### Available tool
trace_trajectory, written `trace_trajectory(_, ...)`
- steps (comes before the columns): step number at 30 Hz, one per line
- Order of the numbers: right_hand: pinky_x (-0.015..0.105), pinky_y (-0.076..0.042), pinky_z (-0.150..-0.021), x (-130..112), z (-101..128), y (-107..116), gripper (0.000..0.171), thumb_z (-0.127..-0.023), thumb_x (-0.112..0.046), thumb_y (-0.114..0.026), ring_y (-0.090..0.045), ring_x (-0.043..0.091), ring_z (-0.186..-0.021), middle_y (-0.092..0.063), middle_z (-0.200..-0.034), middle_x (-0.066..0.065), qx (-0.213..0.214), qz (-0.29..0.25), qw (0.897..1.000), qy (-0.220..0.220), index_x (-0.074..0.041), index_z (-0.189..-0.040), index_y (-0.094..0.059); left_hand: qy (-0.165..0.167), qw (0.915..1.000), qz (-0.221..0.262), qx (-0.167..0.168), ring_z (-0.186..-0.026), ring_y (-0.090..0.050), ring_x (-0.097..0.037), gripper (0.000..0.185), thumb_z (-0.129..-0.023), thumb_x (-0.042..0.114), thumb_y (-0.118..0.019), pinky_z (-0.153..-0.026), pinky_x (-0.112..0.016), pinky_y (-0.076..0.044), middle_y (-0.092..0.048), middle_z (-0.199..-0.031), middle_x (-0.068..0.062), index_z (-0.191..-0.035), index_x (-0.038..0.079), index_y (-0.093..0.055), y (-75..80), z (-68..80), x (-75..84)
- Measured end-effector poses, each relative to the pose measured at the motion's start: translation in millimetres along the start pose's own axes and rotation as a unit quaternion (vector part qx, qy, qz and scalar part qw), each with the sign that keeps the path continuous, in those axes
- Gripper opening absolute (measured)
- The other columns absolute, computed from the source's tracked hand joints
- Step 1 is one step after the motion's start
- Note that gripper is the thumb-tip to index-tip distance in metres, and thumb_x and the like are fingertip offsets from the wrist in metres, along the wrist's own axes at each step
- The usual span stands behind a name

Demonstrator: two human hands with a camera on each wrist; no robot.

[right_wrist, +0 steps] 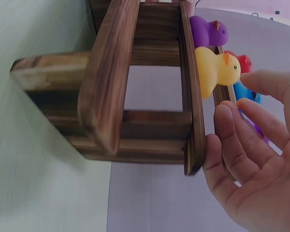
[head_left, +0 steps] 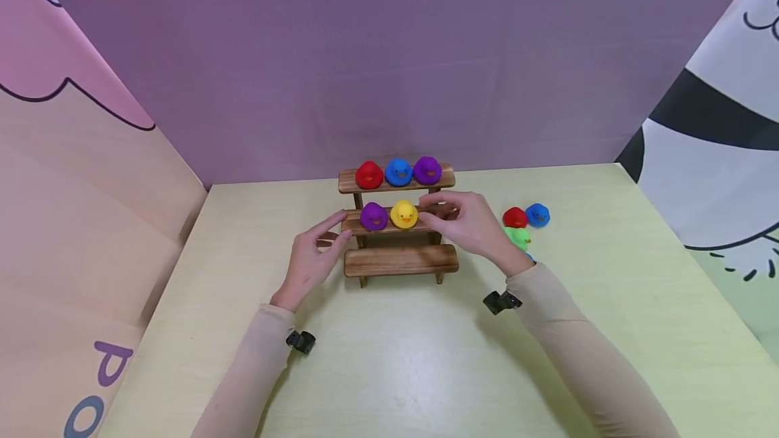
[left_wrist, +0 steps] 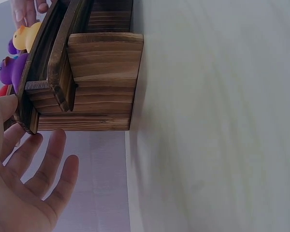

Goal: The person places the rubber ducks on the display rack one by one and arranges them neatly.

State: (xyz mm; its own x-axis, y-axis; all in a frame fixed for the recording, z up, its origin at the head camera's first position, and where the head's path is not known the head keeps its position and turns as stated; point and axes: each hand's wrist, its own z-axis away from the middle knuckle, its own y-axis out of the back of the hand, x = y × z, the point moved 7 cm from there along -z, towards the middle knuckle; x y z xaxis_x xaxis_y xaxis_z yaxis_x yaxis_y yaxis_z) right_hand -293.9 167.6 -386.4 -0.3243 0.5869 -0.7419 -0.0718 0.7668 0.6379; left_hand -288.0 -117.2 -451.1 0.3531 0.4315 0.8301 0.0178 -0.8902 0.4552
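Note:
A three-step wooden stand (head_left: 402,260) holds rubber ducks. Red (head_left: 368,175), blue (head_left: 398,172) and purple (head_left: 427,170) ducks sit along the top step. On the middle step are a purple duck (head_left: 374,216) and, to its right, a yellow duck (head_left: 404,214). My left hand (head_left: 307,262) holds the middle step's left end between thumb and index finger, the other fingers spread loosely. My right hand (head_left: 471,222) is over that step's right end, its thumb and fingertips close beside the yellow duck (right_wrist: 215,70) but not around it.
Right of the stand, several loose ducks lie on the pale table (head_left: 395,357): a red one (head_left: 514,217), a blue one (head_left: 538,215), a green one (head_left: 517,236) and another blue one mostly hidden by my right wrist. A purple backdrop (head_left: 389,66) rises behind.

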Motion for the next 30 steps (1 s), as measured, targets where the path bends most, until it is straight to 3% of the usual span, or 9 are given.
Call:
trace_trajectory(10,0.03,-0.06,-0.077,20,11,21,0.03,-0.099,-0.032,-0.077,-0.073,0.024,-0.094,-0.08,-0.113,0.005,0.024,0.008,0.999,-0.021,-0.015,-0.123,-0.08,-0.001,1.0,-0.003,0.0,-0.105,-0.075,-0.029,0.044,-0.105,0.028,-0.071,-0.093,-0.05,-0.063,-0.066,-0.151,-0.001,-0.147,0.019,-0.066,0.1,-0.4,-1.8)
trace_trajectory(16,0.028,-0.059,-0.069,36,18,34,0.029,-0.099,-0.033,-0.077,-0.073,0.026,-0.091,-0.081,-0.11,0.006,0.041,0.024,0.998,-0.029,-0.017,-0.122,-0.08,0.001,1.0,-0.003,0.0,-0.105,-0.075,-0.029,0.044,-0.105,0.029,-0.071,-0.093,-0.049,-0.063,-0.065,-0.152,-0.001,-0.147,0.018,-0.066,0.4,-1.0,-2.9)
trace_trajectory(24,0.027,-0.055,-0.069,64,30,55,0.032,-0.101,-0.04,-0.074,-0.071,0.024,-0.092,-0.08,-0.113,0.007,0.05,0.041,0.996,-0.057,-0.02,-0.125,-0.079,0.0,1.0,-0.001,0.0,-0.105,-0.075,-0.029,0.045,-0.104,0.028,-0.071,-0.094,-0.049,-0.063,-0.065,-0.152,-0.002,-0.147,0.018,-0.066,0.3,-1.4,-3.0)
trace_trajectory(30,0.021,-0.054,-0.073,85,39,74,0.034,-0.102,-0.041,-0.072,-0.071,0.01,-0.088,-0.081,-0.114,0.009,0.062,0.044,0.994,-0.075,-0.019,-0.127,-0.078,0.0,1.0,0.0,-0.001,-0.105,-0.075,-0.029,0.045,-0.104,0.029,-0.071,-0.095,-0.049,-0.063,-0.064,-0.152,-0.002,-0.148,0.018,-0.066,-0.8,-1.1,-4.8)
